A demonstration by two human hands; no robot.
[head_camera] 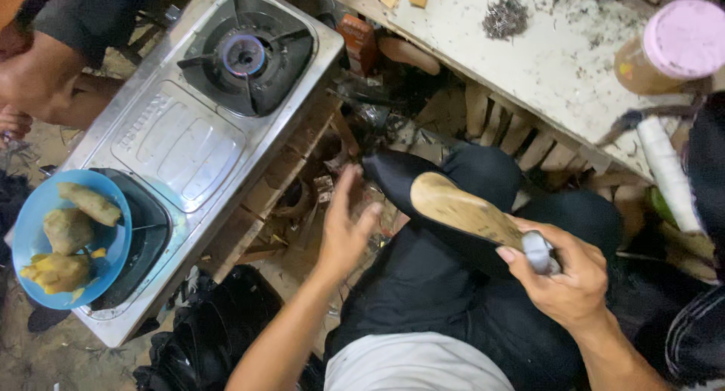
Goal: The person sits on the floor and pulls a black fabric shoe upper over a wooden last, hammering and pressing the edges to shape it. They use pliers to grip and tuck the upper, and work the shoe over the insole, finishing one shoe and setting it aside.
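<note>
The black shoe [453, 202] lies upside down across my lap, its tan sole facing up and its toe pointing to the gas stove [189, 127]. My right hand [566, 281] is closed around the heel end and a small grey thing there. My left hand [343, 229] is open, holding nothing, just beside the toe. I think I should keep the heel held tight so the sole stays flat and steady.

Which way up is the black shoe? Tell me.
Sole up: the black shoe shows its tan sole facing the camera, toe pointing away, heel end held in the right hand.
</note>
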